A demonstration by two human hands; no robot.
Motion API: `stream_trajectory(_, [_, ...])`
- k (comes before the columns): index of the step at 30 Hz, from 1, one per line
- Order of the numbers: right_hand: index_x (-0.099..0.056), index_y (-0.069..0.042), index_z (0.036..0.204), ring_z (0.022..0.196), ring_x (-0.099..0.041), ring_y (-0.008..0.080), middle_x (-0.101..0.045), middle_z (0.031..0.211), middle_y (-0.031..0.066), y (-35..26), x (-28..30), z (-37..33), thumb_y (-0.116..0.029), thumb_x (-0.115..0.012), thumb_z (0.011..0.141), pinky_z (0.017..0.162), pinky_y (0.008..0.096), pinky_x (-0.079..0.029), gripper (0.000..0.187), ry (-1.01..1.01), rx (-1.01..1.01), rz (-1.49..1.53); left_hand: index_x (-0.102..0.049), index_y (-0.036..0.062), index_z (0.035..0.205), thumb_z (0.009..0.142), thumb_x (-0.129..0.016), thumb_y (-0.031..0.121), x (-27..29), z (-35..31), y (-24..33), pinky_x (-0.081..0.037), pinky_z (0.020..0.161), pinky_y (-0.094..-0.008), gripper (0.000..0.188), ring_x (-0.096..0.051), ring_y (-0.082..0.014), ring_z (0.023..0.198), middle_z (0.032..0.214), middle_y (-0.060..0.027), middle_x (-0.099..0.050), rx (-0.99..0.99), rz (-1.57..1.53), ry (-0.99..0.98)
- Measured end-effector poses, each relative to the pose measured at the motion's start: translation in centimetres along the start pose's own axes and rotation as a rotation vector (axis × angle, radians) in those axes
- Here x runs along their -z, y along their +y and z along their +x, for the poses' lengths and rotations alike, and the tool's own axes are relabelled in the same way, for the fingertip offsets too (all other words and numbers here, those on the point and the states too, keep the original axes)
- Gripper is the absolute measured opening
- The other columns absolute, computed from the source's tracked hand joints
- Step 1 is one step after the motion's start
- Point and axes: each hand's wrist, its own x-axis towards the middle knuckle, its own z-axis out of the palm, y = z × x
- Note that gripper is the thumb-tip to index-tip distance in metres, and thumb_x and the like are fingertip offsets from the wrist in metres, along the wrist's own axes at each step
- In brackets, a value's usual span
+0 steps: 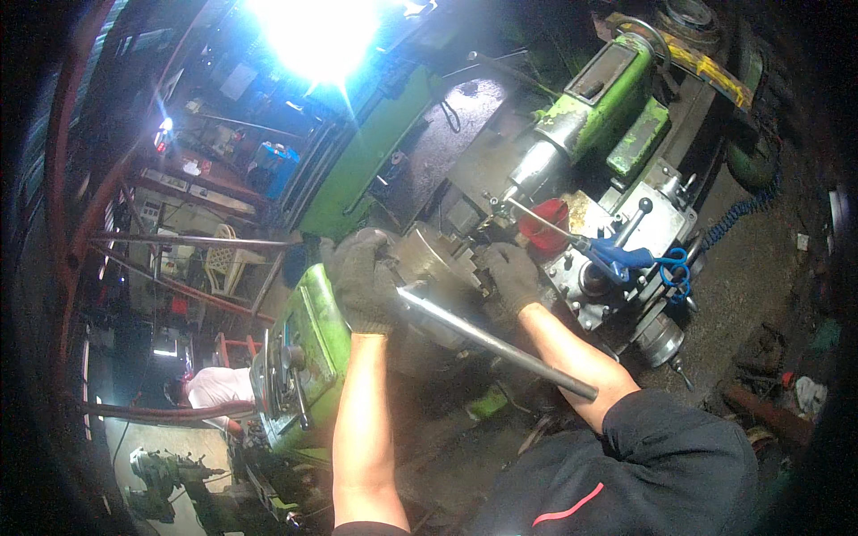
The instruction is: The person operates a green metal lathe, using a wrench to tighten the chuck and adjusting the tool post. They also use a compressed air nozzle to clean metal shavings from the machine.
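Note:
A round metal lathe chuck (418, 256) sits between my hands, its stepped jaws facing right. My left hand (362, 279), in a dark grey knit glove, curls against the chuck's left rim. My right hand (506, 276), gloved alike, is closed at the jaws on the chuck's face; its fingertips and whatever lies between them are hidden. A long steel bar (500, 342) slants from the chuck's rim beside my left hand down to the right. Its free end passes in front of my right forearm. No hand is visibly wrapped round the bar.
The green tailstock (594, 107) stands at the upper right. Nearer are a red cup (546, 225), a blue air gun (617, 256) with a coiled hose, and carriage levers (645, 205). The green headstock (313, 322) is at left. Another person (219, 390) bends at far left.

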Motion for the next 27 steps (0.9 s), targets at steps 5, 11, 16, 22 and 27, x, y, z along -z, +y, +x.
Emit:
stream_trajectory(5, [-0.082, -0.004, 0.117, 0.088, -0.076, 0.0229, -0.081, 0.097, 0.0131, 2.7, -2.3, 5.3, -0.040, -0.068, 0.102, 0.081, 0.0400, -0.058, 0.041, -0.030, 0.104, 0.006, -0.077, 0.0110, 0.083, 0.075, -0.067, 0.007, -0.4, -0.7, -2.7, -0.054, 0.090, -0.0502, 0.013, -0.071, -0.0382, 0.094, 0.084, -0.0155, -0.072, 0.027, 0.130, 0.015])
stream_trajectory(11, [-0.082, -0.006, 0.120, 0.089, -0.073, 0.0202, -0.079, 0.099, 0.0096, 3.4, -4.7, 6.3, -0.035, -0.069, 0.102, 0.080, 0.0387, -0.055, 0.038, -0.210, -0.044, 0.207, -0.076, 0.0150, 0.079, 0.077, -0.068, 0.019, 0.3, -2.3, -3.8, -0.051, 0.076, -0.0503, 0.009, -0.067, -0.0394, 0.074, 0.074, -0.0130, -0.069, -0.014, 0.058, 0.043])
stream_trajectory(16, [-0.083, -0.008, 0.119, 0.085, -0.065, 0.0167, -0.075, 0.097, 0.0037, 5.3, -6.7, 7.9, -0.037, -0.071, 0.102, 0.080, 0.0348, -0.052, 0.035, -0.242, 0.155, 0.389, -0.077, 0.0135, 0.084, 0.086, -0.064, 0.025, 0.7, -2.1, -4.0, -0.052, 0.074, -0.0524, 0.017, -0.070, -0.0407, 0.077, 0.077, -0.0152, -0.072, 0.115, 0.171, 0.047])
stream_trajectory(22, [-0.077, -0.009, 0.129, 0.108, -0.072, 0.0265, -0.077, 0.121, 0.0101, 4.0, -6.0, 8.0, -0.033, -0.074, 0.100, 0.090, 0.0428, -0.058, 0.038, -0.201, -0.150, 0.118, -0.077, 0.0123, 0.091, 0.098, -0.057, 0.028, -0.7, -3.6, -6.4, -0.057, 0.072, -0.0574, 0.026, -0.075, -0.0456, 0.076, 0.080, -0.0189, -0.076, 0.251, 0.339, -0.052])
stream_trajectory(27, [-0.073, -0.010, 0.113, 0.089, -0.072, 0.0198, -0.071, 0.091, 0.0048, 9.1, -6.7, 10.7, -0.019, -0.071, 0.100, 0.074, 0.0414, -0.057, 0.016, -0.090, 0.611, -0.268, -0.077, 0.0150, 0.105, 0.109, -0.047, 0.039, -1.8, -2.3, -7.4, -0.058, 0.078, -0.0601, 0.039, -0.077, -0.0468, 0.083, 0.092, -0.0195, -0.080, 0.465, 0.353, -0.046])
